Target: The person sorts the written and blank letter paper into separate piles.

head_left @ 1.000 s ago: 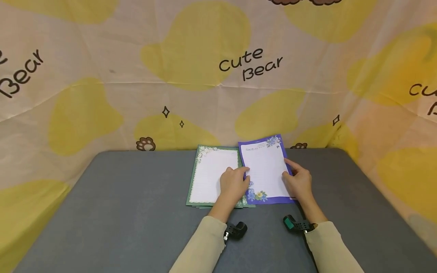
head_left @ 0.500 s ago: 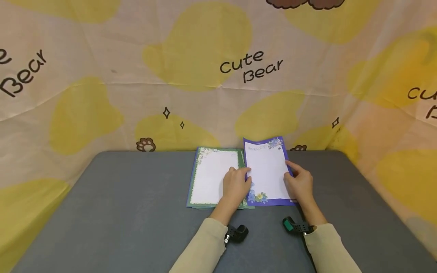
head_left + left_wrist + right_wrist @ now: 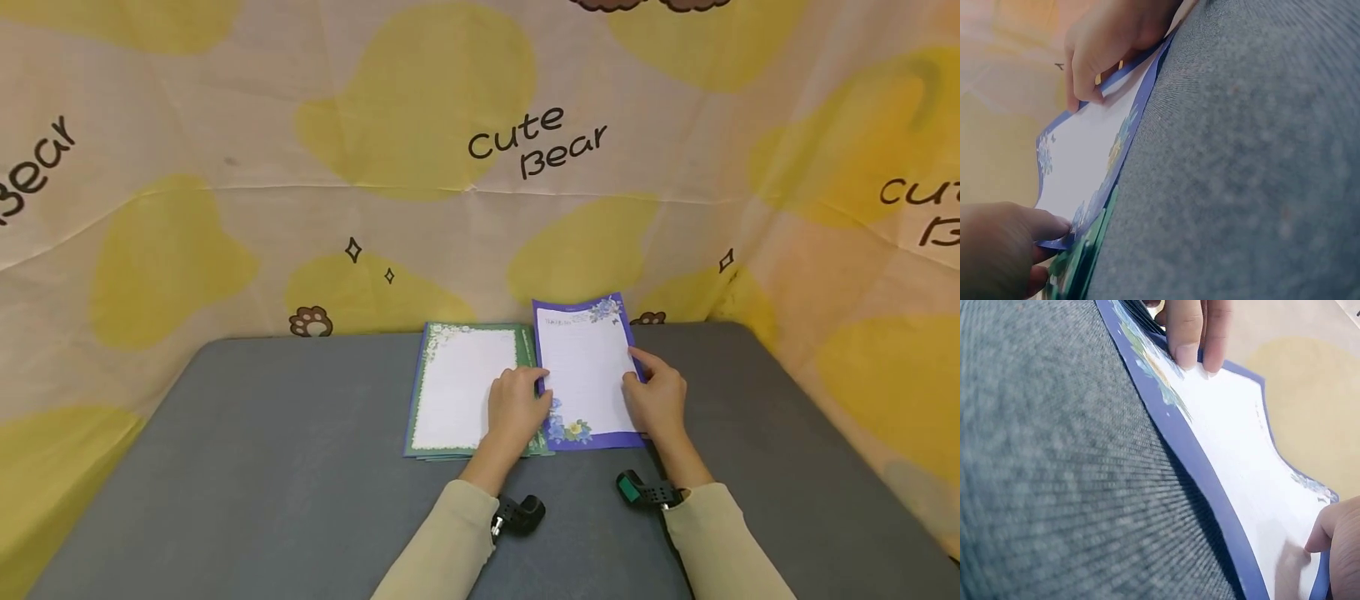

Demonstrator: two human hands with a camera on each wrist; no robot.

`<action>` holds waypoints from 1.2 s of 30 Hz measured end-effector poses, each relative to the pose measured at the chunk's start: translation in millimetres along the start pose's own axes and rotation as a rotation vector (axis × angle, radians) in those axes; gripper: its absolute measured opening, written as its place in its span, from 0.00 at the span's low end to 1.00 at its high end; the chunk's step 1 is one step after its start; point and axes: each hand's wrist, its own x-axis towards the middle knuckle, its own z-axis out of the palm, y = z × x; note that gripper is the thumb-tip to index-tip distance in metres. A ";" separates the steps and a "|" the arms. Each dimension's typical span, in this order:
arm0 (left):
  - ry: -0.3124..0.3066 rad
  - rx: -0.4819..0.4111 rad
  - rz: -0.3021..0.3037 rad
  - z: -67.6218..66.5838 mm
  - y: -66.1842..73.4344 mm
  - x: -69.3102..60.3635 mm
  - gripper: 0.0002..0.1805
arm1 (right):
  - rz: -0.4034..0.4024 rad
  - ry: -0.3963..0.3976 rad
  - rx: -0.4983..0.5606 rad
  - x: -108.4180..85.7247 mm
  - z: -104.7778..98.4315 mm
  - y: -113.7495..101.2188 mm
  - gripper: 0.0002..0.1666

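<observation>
A white sheet with a purple border and blue flowers (image 3: 588,358) is held between two hands in the head view. The left hand (image 3: 516,410) pinches its left edge, and the right hand (image 3: 660,400) pinches its right edge. In the left wrist view the sheet (image 3: 1085,144) bows slightly, with the left thumb on its face. The right wrist view shows the sheet (image 3: 1235,437) curving between the hands. Under and beside the left hand lies a stack of sheets, its top one white with a green floral border (image 3: 457,387); a purple edge shows at the stack's left.
The grey table (image 3: 300,467) carries the stack near its back edge. Behind it hangs a patterned cloth (image 3: 420,125) with yellow patches and lettering. A black wrist camera (image 3: 523,514) sits on the left wrist, another (image 3: 641,490) on the right.
The purple-bordered sheet has shifted slightly right relative to the stack, uncovering more of the stack's green right edge. A purple edge now shows at the stack's left. Both hands keep their pinch.
</observation>
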 end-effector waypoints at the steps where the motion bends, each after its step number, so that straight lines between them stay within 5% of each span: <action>1: -0.006 -0.001 0.001 -0.1 -0.9 0.0 0.14 | 0.003 -0.004 -0.005 -0.1 0.1 -0.2 0.26; 20: -0.123 0.050 0.008 2.1 -6.5 -3.3 0.16 | -0.036 -0.139 -0.216 -2.2 -1.6 4.1 0.29; 36: -0.134 0.015 0.001 4.8 -8.9 -3.8 0.18 | -0.106 -0.213 -0.332 -2.3 -1.5 5.1 0.27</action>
